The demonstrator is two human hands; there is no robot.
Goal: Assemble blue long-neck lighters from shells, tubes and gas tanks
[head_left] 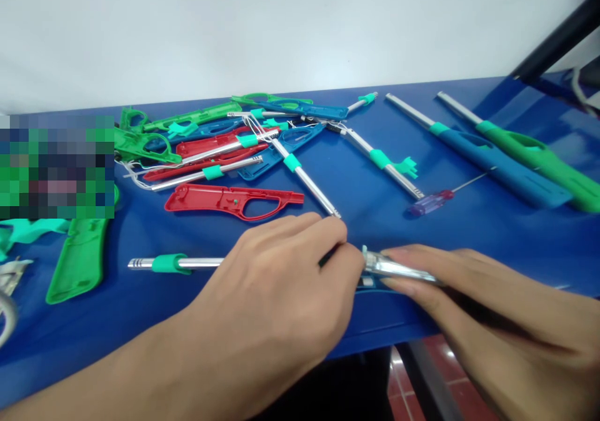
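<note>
Table (pixel 84 333), red shell (pixel 210 202) (plus screwdriver (pixel 429 203))

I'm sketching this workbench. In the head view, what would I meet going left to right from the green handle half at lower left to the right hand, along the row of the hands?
Green handle half → silver lighter tube → left hand → shiny metal piece → right hand.

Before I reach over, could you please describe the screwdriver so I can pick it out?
On the blue table, look just beyond the right hand. The screwdriver lies there, its thin shaft pointing at the long blue lighter. Only it has a see-through purple handle.
</note>
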